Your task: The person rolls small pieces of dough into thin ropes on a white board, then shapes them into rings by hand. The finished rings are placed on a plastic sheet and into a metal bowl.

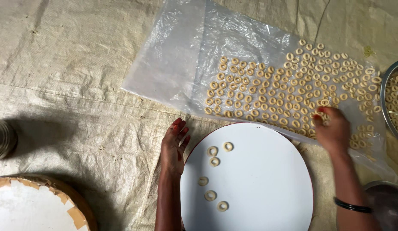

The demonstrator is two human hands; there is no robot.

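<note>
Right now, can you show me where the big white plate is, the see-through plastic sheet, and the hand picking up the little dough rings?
white plate (267, 179), head view, bare middle of its surface.
plastic sheet (173, 64), head view, empty left part.
right hand (332, 130), head view, back of the hand over the dough rings (267, 92).

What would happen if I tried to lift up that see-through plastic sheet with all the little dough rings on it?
The clear plastic sheet would probably flop and sag, since it looks thin and wrinkled. The small pale dough rings lie loose in rows, so they would likely slide together or spill. They look soft, so they might squash; the right hand seems to lift them one at a time.
</note>
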